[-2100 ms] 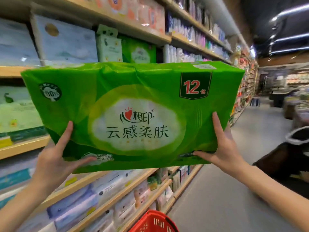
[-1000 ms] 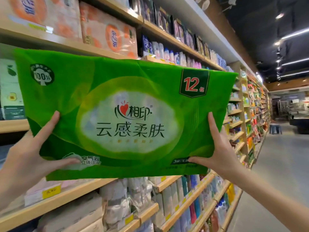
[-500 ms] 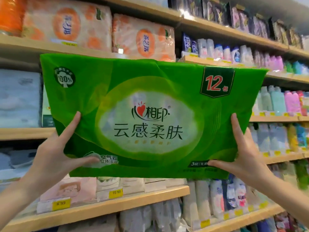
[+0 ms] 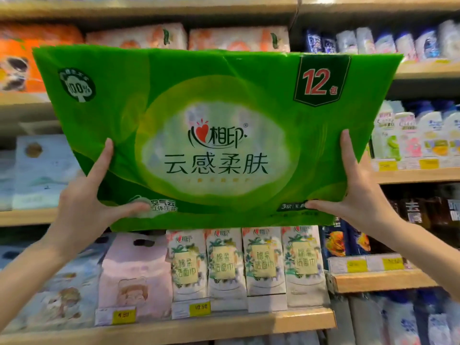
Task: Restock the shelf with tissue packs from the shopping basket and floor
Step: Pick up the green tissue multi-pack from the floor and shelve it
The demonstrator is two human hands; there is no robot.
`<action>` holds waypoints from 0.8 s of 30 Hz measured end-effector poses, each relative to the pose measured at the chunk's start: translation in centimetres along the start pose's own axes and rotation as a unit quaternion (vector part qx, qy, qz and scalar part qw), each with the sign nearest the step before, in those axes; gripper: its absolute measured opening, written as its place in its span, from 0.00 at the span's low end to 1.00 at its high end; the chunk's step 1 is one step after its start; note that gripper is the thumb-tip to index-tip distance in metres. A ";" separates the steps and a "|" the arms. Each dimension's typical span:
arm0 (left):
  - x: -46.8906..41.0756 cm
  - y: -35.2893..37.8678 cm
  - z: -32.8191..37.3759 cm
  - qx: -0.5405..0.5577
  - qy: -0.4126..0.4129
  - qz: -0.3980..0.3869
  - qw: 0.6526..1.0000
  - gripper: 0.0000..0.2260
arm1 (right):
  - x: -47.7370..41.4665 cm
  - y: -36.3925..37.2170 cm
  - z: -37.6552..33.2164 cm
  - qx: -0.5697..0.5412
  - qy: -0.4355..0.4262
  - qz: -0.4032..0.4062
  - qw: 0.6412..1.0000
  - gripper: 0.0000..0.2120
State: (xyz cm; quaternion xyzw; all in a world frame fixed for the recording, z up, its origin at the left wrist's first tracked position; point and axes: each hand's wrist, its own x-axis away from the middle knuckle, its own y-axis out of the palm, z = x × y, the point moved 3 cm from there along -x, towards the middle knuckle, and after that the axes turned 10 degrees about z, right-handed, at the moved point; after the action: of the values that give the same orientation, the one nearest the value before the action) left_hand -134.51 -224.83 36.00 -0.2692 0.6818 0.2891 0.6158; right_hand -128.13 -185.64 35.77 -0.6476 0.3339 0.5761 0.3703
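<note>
Overhead, left hand (image 4: 82, 202) and right hand (image 4: 358, 195) clamp the glossy green tissue pack (image 4: 214, 135) (marked 12).

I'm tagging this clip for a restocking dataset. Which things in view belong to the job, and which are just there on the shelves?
Part of the job:
- green tissue pack, held up facing the shelves
- left hand and right hand, gripping its lower corners

Just shelf stock:
- orange-patterned packs above
- pink pack below
- four white floral packs below
- bottles at right

The green tissue pack (image 4: 216, 135) wears glossy, creased plastic film; the shelf (image 4: 174, 327) looks matt wood.
</note>
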 end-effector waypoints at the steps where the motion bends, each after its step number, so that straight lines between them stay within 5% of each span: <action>1: -0.5 0.2 -0.3 -0.010 0.007 0.011 1.000 0.47 | -0.7 0.5 0.2 -0.001 -0.010 0.009 1.000 0.58; 11: -5.5 4.3 -4.5 -0.053 0.076 0.092 0.991 0.51 | -6.7 4.3 3.2 0.009 -0.108 0.118 0.987 0.55; 24: -6.7 11.5 -8.3 -0.005 0.011 0.067 0.998 0.49 | -11.1 10.5 7.2 0.010 -0.071 0.080 0.994 0.62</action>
State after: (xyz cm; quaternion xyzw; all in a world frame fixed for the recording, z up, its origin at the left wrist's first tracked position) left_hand -147.85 -222.91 44.01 -0.2292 0.7037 0.3299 0.5860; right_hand -142.00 -184.58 45.35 -0.5729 0.3632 0.6448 0.3522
